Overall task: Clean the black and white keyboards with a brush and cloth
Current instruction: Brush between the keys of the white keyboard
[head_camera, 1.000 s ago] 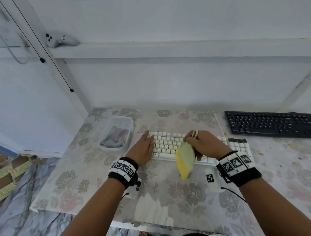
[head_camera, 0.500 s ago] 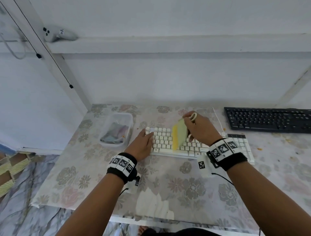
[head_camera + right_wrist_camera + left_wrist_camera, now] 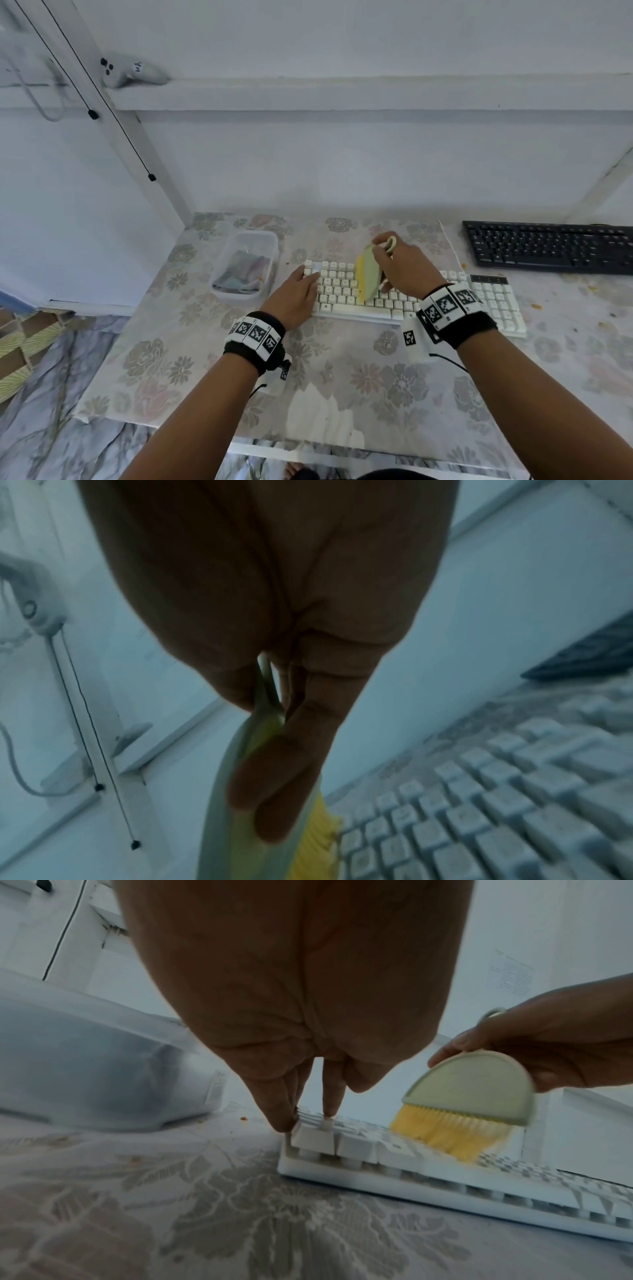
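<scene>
The white keyboard (image 3: 339, 286) lies mid-table. My left hand (image 3: 310, 279) rests flat on its left end, with straight fingertips (image 3: 329, 1110) touching the corner keys. My right hand (image 3: 383, 267) pinches a small brush (image 3: 368, 277) with a pale green half-round body and yellow bristles. The bristles (image 3: 441, 1134) touch the keys in the keyboard's left-middle part. In the right wrist view my fingers (image 3: 274, 791) lie along the brush (image 3: 222, 804) above the white keyboard (image 3: 496, 804). The black keyboard (image 3: 548, 246) lies at the far right, untouched. A folded cloth (image 3: 241, 272) sits in a clear tub.
The clear plastic tub (image 3: 270, 240) stands just left of the white keyboard. Small orange crumbs (image 3: 534, 306) dot the flowered tablecloth on the right. A white wall runs behind the table, and a slanted white post (image 3: 137, 144) with black cords rises at the back left.
My right hand has carried the brush from the keyboard's front edge back onto the keys. My left hand has stayed on the keyboard's left end.
</scene>
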